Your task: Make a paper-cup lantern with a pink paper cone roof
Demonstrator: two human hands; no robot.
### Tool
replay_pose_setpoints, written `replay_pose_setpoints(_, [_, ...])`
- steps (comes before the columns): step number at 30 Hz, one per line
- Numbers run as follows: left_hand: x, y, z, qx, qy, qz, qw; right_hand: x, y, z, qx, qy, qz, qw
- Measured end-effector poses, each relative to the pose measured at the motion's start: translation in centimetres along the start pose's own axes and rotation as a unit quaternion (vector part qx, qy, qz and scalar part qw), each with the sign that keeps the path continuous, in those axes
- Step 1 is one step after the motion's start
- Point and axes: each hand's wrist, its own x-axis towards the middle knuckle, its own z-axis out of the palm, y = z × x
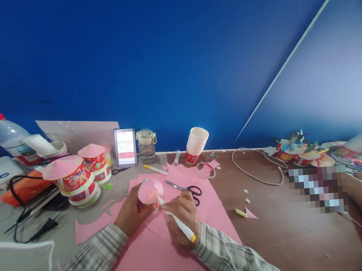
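My left hand [131, 212] is wrapped round a small red paper cup model whose pink cone-shaped paper top [150, 191] faces me; most of its body is hidden by my fingers. A white marker [181, 226] with a yellow end is gripped in my right hand [184, 212], and its tip meets the model near the edge of the pink top. Both hands are above a large sheet of pink paper [165, 258]. Just beyond my right hand lie black-handled scissors [194, 191], slightly spread. Another yellow-and-white marker [155, 169] rests at the paper's far edge.
Finished-looking cup models with pink tops [69, 171] stand left, near a plug cable [47, 227] and a red-capped bottle [10, 132]. Behind are a water jar [146, 146] and stacked paper cups [197, 142]. At right, another person's arm [361, 196] reaches in beside filled cups [290, 147].
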Motion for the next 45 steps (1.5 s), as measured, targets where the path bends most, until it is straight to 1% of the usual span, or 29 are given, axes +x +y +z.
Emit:
replay_pose_setpoints(5, [-0.03,0.35,-0.08,-0.006,0.002,-0.008,1.000,0.17,-0.09,-0.24,-0.018,0.010,0.005,1.000])
replay_pose_setpoints(9, [0.00,0.27,-0.05,-0.001,0.002,-0.007,1.000,0.02,-0.08,-0.24,-0.016,-0.001,0.002,1.000])
replay_pose_setpoints(16, [-0.03,-0.52,0.04,0.011,0.002,0.010,1.000,-0.43,-0.60,-0.04,-0.010,-0.022,-0.005,1.000])
replay_pose_setpoints(20, [-0.04,-0.51,-0.02,0.008,0.003,0.015,1.000,-0.50,-0.80,-0.13,-0.002,-0.037,-0.028,0.999])
replay_pose_setpoints(22, [-0.04,-0.44,-0.04,0.010,0.002,0.016,1.000,-0.49,-0.80,-0.20,0.001,-0.035,-0.031,0.999])
replay_pose_setpoints(26, [-0.03,-0.33,-0.03,0.010,0.002,0.017,1.000,-0.46,-0.73,-0.21,0.001,-0.022,-0.017,1.000])
replay_pose_setpoints(31, [-0.05,-0.34,-0.03,0.007,-0.005,0.003,1.000,-0.36,-0.66,-0.05,0.002,-0.013,-0.015,1.000])
replay_pose_setpoints(36, [-0.06,-0.54,0.04,0.011,-0.001,0.013,1.000,-0.23,-0.62,0.20,-0.005,-0.009,-0.015,1.000])
replay_pose_setpoints(45, [-0.02,-0.27,0.02,0.000,0.001,0.007,1.000,-0.54,-0.48,0.22,-0.003,-0.022,-0.007,1.000])
